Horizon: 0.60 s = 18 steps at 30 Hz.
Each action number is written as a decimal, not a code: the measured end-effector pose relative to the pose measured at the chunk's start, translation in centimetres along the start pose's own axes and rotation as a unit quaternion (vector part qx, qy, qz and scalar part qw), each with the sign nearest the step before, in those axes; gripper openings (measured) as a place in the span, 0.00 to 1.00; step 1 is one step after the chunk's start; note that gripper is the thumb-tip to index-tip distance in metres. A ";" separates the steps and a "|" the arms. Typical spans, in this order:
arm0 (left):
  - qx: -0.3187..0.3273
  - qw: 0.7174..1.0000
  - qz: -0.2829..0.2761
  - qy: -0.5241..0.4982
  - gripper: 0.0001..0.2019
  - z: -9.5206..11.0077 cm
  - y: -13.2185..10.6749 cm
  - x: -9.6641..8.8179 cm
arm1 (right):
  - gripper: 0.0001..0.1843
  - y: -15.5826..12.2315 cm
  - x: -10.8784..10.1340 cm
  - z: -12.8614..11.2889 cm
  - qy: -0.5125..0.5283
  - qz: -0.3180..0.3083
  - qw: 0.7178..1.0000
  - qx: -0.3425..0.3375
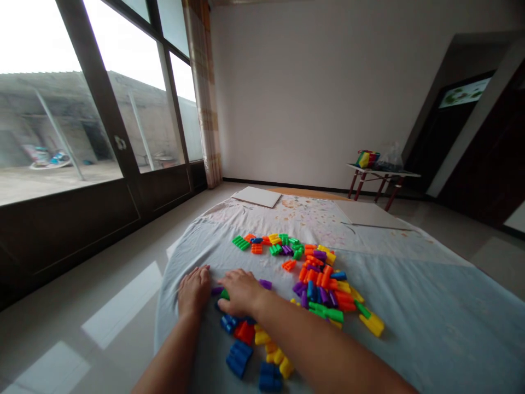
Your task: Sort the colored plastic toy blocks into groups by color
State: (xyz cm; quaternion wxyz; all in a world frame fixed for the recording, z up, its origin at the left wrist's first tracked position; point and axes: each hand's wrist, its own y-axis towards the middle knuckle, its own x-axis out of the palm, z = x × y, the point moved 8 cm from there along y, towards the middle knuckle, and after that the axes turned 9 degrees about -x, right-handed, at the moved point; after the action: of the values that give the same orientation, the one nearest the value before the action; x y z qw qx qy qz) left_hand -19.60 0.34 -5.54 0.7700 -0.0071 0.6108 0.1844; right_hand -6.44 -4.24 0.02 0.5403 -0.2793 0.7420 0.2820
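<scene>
Several bright plastic building blocks lie scattered on a pale blue sheet (410, 306) spread on the floor. My left hand (193, 291) rests flat on the sheet with its fingers stretched out, just left of a purple block (217, 290). My right hand (241, 291) lies palm down over a green block (223, 295), with fingers curled on it. Under my right forearm runs a joined row of blue, red and yellow blocks (254, 345). A larger pile of blocks (324, 287) sits to the right of my hands.
Two white boards (257, 196) (371, 214) lie at the sheet's far end. A small red-legged table (381, 178) with coloured things and a bag stands by the back wall. Large windows with dark frames run along the left; a dark doorway is at the right.
</scene>
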 end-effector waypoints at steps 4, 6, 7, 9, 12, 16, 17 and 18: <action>0.014 1.000 0.003 0.016 0.22 -0.1 -0.2 -0.1 | 0.30 2.0 3.0 -1.9 0.007 -0.062 0.998 0.020; 0.013 1.000 0.003 0.016 0.21 -0.1 -0.1 -0.1 | 0.28 1.3 3.1 -1.6 -0.019 -0.082 0.996 0.020; 0.012 1.000 0.003 0.014 0.21 -0.1 -0.1 0.0 | 0.27 0.6 2.9 -1.3 -0.032 -0.087 0.996 0.016; 0.007 1.000 0.002 0.005 0.21 -0.1 0.0 0.1 | 0.22 -1.2 2.1 -0.3 -0.050 -0.095 0.994 0.010; -0.007 1.000 -0.005 -0.013 0.23 -0.2 0.3 0.3 | 0.19 -4.6 0.8 2.2 -0.064 -0.114 0.991 0.031; -0.023 0.999 -0.012 -0.034 0.25 -0.3 0.5 0.4 | 0.18 -9.0 -1.3 6.2 -0.082 -0.150 0.983 0.068; -0.025 0.999 -0.012 -0.039 0.26 -0.4 0.6 0.4 | 0.16 -10.0 -1.9 7.3 -0.089 -0.158 0.980 0.081; -0.027 0.999 -0.012 -0.042 0.26 -0.4 0.6 0.4 | 0.15 -10.9 -2.4 8.3 -0.097 -0.166 0.977 0.097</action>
State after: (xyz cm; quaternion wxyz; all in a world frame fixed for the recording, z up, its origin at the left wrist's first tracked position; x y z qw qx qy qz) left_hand -20.10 0.94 -5.85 0.7969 -0.0271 0.5722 0.1920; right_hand 7.37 -5.51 -1.03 0.6736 -0.3163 0.6530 0.1408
